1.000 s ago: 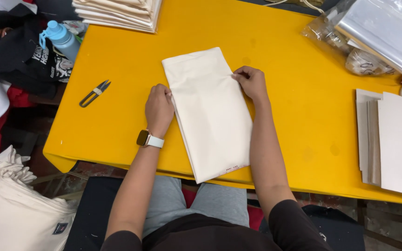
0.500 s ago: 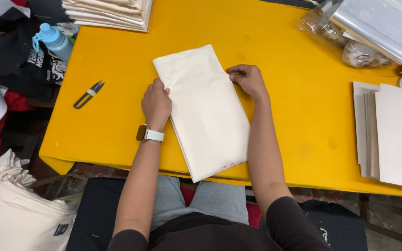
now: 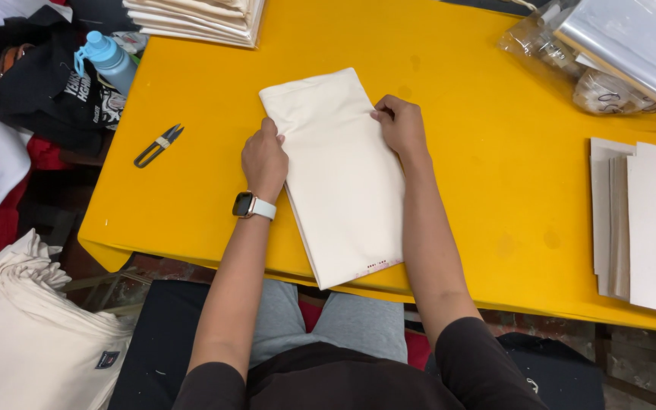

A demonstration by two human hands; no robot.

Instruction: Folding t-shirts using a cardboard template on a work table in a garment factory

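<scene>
A folded cream cloth piece (image 3: 337,171) lies lengthwise on the yellow table (image 3: 480,190), its near end reaching the table's front edge. My left hand (image 3: 265,159), with a watch on the wrist, grips the cloth's left edge with curled fingers. My right hand (image 3: 399,123) presses on and pinches the right edge near the far end. Both forearms run along the cloth's sides.
Small thread snips (image 3: 158,145) lie left of the cloth. A stack of folded cream cloth (image 3: 199,19) sits at the far edge. Cardboard sheets (image 3: 643,224) and clear plastic bags (image 3: 616,53) are at the right. A blue bottle (image 3: 108,61), black bag and cream pile (image 3: 24,326) are left.
The cloth and both hands stay nearly in place; both hands have shifted slightly along the edges and the view has moved a little.
</scene>
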